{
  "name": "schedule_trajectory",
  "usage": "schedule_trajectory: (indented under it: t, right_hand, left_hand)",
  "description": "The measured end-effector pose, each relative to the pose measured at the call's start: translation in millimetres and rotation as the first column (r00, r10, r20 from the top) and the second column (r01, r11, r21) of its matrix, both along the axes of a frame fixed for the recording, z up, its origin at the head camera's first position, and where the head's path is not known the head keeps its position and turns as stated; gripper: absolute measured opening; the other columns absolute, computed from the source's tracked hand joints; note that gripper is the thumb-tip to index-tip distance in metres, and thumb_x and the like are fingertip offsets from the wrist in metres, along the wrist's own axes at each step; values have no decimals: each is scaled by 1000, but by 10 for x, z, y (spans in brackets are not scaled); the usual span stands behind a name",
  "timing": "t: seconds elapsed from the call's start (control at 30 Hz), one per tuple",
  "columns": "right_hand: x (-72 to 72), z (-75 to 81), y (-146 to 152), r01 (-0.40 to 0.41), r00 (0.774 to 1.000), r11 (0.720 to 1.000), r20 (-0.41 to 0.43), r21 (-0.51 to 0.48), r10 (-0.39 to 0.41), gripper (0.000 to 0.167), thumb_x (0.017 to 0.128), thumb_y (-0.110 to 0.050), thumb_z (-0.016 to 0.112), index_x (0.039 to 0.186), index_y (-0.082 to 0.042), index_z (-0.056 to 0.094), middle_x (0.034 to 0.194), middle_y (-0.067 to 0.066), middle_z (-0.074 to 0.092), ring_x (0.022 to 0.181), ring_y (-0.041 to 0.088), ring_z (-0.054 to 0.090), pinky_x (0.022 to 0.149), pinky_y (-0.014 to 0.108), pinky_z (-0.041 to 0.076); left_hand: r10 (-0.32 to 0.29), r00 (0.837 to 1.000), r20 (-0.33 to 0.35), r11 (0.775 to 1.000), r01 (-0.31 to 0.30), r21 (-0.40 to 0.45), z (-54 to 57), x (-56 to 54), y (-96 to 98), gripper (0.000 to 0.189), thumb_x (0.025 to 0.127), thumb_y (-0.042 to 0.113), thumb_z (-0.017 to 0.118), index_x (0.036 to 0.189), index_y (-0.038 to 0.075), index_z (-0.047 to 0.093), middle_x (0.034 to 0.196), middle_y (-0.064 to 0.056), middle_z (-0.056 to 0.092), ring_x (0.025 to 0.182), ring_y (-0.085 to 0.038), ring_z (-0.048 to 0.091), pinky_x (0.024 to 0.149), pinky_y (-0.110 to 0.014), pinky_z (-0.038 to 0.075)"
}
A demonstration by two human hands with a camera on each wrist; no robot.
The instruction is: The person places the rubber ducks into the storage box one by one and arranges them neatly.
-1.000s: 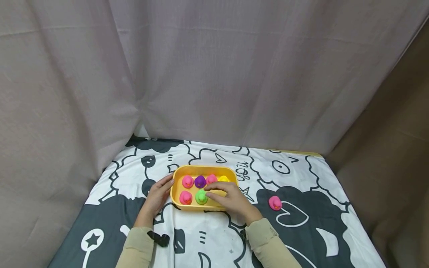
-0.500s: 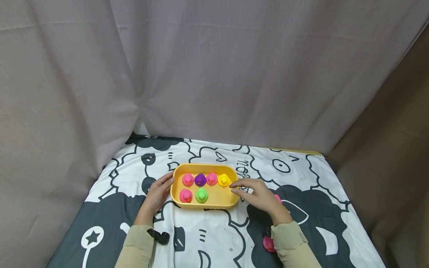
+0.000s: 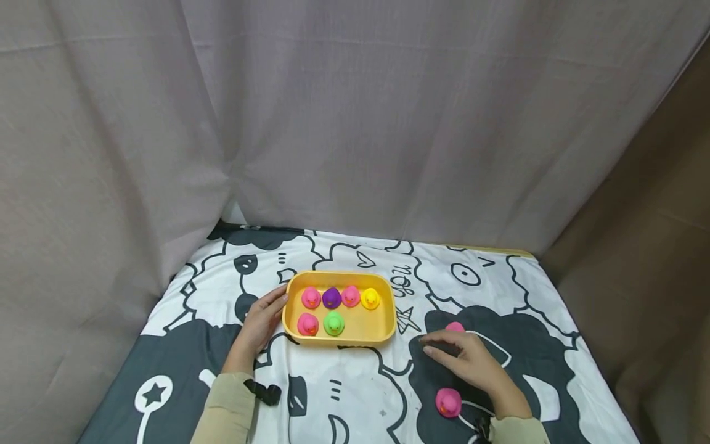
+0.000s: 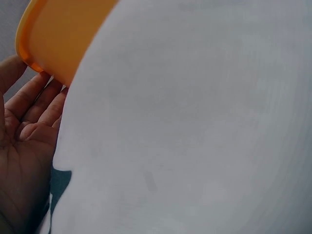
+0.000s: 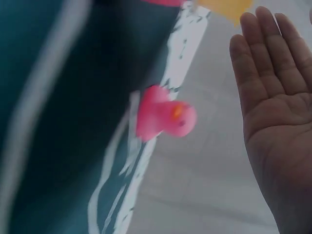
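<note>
A yellow tray (image 3: 368, 330) holds several small rubber ducks. Its far row has a pink duck (image 3: 311, 298), a purple duck (image 3: 331, 298), another pink duck (image 3: 350, 296) and a yellow duck (image 3: 370, 299). Nearer are a pink duck (image 3: 307, 324) and a green duck (image 3: 334, 324). My left hand (image 3: 262, 324) touches the tray's left end, its fingers fairly straight. Right of the tray, my right hand (image 3: 471, 364) hovers with nothing in it. Beyond that hand a pink duck (image 3: 455, 327) is partly hidden; a nearer pink duck (image 3: 448, 402) lies on the cloth.
A black-and-white patterned cloth (image 3: 344, 388) covers the surface under everything. Grey curtains (image 3: 360, 123) hang behind it and at the left, and a brown curtain (image 3: 654, 246) hangs at the right.
My right hand has moved from beside the green duck in the tray rightward and nearer, over the dark patch. The nearer pink duck has come into view. My left hand stays at the tray.
</note>
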State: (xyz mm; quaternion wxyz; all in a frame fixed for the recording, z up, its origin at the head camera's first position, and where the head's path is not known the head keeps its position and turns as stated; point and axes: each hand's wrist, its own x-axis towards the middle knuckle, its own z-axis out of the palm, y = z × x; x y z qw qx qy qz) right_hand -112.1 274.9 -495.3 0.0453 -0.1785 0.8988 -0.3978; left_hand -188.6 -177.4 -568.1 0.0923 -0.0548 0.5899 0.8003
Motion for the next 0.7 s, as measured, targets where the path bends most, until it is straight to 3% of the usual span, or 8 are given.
schedule_trajectory:
  t: [0.17, 0.3, 0.57, 0.7]
  right_hand:
    - [223, -96, 136, 67, 996, 998, 61, -15, -66, 25, 91, -33, 76, 111, -19, 76, 106, -8, 74, 92, 9, 66, 79, 28, 58]
    - [380, -154, 234, 81, 988, 996, 134, -31, -76, 26, 90, -31, 78, 112, -18, 76, 108, -6, 74, 100, 10, 68, 88, 27, 57]
    - [536, -217, 370, -27, 974, 999, 224, -29, 33, 30, 89, -32, 78, 115, -18, 74, 112, -5, 73, 105, 10, 67, 90, 25, 56]
    - [562, -231, 390, -97, 975, 992, 193, -83, 112, 26, 90, -27, 77, 113, -14, 75, 111, 0, 74, 102, 10, 68, 86, 26, 58]
  left_hand:
    - [10, 1000, 8, 1000, -10, 2, -12, 3, 2, 47, 99, 24, 65, 143, 13, 57, 149, -1, 50, 138, -16, 46, 108, -25, 44]
    - [7, 1000, -2, 1000, -7, 5, -15, 10, 9, 48, 100, 24, 65, 144, 11, 56, 150, -2, 50, 138, -17, 45, 109, -26, 43]
    - [6, 1000, -10, 1000, -6, 9, -10, 1, 8, 50, 99, 24, 65, 146, 9, 54, 152, -5, 47, 140, -20, 44, 110, -29, 43]
    - [4, 1000, -8, 1000, -4, 7, -10, 0, 6, 50, 99, 24, 66, 146, 9, 54, 152, -5, 47, 140, -20, 43, 110, -29, 43]
